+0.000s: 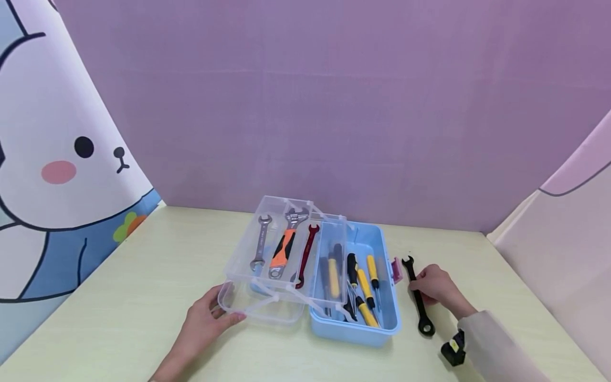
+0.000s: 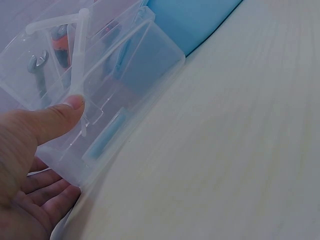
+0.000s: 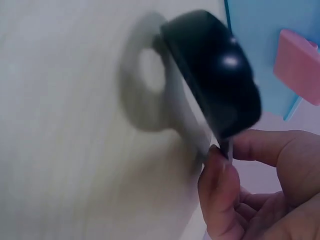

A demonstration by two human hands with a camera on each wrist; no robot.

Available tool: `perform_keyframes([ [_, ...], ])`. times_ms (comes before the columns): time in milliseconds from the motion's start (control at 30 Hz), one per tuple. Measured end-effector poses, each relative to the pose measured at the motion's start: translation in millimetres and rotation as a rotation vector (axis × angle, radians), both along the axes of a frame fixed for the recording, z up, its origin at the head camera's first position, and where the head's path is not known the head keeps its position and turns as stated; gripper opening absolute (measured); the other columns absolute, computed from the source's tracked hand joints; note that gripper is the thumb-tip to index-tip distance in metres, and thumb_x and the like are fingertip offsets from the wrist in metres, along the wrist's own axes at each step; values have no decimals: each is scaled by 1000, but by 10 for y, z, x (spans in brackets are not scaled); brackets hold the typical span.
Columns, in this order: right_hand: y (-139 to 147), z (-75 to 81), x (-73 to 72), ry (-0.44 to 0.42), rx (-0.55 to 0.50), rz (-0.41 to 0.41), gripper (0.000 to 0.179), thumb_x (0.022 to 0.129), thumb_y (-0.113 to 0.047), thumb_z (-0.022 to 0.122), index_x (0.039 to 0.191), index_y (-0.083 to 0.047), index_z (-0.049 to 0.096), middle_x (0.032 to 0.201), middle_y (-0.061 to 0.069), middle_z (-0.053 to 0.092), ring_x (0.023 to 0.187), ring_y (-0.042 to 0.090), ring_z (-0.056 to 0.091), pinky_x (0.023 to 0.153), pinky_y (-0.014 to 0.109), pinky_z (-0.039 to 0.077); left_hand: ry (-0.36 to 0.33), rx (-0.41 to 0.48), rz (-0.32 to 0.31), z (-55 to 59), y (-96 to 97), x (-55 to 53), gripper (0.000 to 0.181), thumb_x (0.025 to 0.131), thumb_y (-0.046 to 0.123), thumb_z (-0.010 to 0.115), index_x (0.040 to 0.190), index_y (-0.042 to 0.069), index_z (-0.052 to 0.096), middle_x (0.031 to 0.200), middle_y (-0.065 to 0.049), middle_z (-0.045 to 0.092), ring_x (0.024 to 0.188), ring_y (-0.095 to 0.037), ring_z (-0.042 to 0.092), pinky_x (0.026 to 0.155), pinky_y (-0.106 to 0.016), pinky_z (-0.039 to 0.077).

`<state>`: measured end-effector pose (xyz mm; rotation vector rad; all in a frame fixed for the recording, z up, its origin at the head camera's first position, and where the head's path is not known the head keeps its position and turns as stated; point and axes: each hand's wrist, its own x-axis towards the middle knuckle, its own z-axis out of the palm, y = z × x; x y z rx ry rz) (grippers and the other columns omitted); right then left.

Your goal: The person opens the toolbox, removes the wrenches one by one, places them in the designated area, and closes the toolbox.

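My right hand (image 1: 436,286) pinches a black ratchet wrench (image 1: 420,307) between thumb and fingers, right of a blue toolbox (image 1: 350,334). In the right wrist view the wrench's ring end (image 3: 215,75) is raised over its shadow on the table. My left hand (image 1: 202,321) holds the near left edge of the toolbox's clear plastic lid (image 1: 286,317), thumb above and fingers below. Above the lid sits a clear tray (image 1: 241,265) with a silver open-end wrench (image 1: 261,241), an orange-handled adjustable wrench (image 1: 285,246) and a red wrench (image 1: 307,254).
Inside the toolbox lie several yellow-and-black screwdrivers (image 1: 365,286). A pink latch (image 1: 397,269) sticks out on its right side. Near my right sleeve (image 1: 496,345) is a small black device (image 1: 453,350). A purple backdrop (image 1: 334,106) rises behind the pale table (image 1: 157,265).
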<state>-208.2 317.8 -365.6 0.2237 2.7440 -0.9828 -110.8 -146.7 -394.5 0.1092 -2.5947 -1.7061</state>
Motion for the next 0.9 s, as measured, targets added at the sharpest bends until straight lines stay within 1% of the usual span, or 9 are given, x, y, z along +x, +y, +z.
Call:
perform_keyframes([
  [100,17,5,11,-3,6,1,15,80,-9,64,74,-1,53,64,6,53,51,14,53,48,26,54,1,-11,5,-1,0,-3,78,72,19,84,135,-3,44,137,-32,46,123,-41,51,91,-29,55],
  [233,33,12,20,-18,19,2,18,79,-10,64,82,4,53,67,9,53,53,16,55,49,27,56,0,-12,7,1,2,0,78,72,19,84,135,-3,45,137,-32,46,123,-41,51,90,-30,55],
  [333,35,19,19,-30,38,10,18,79,-10,64,78,3,52,63,8,52,51,15,55,49,27,56,1,-5,6,6,5,8,78,72,19,84,135,-3,44,137,-32,47,122,-42,52,90,-29,56],
  [400,33,22,16,-39,47,15,17,79,-11,64,73,0,51,60,6,50,49,14,54,48,26,55,2,-2,7,10,9,13,77,72,18,83,135,-3,44,136,-32,47,122,-42,52,90,-29,55],
  [600,49,12,1,-56,65,33,23,77,-12,63,63,-7,47,54,2,49,47,13,55,46,25,55,1,-13,1,16,17,22,77,73,19,83,135,-3,44,136,-32,47,123,-42,51,91,-30,55],
  [700,57,4,-6,-63,67,40,23,77,-13,63,61,-7,48,53,2,51,47,13,56,46,25,55,-6,-17,6,14,15,19,78,72,20,83,135,-3,44,136,-32,47,123,-42,51,91,-30,55],
  [900,53,9,-13,-79,49,38,22,79,-12,63,63,-5,50,54,3,51,47,13,56,46,25,55,-2,-10,7,11,6,15,78,72,20,83,136,-3,44,137,-32,46,123,-41,51,91,-29,55],
])
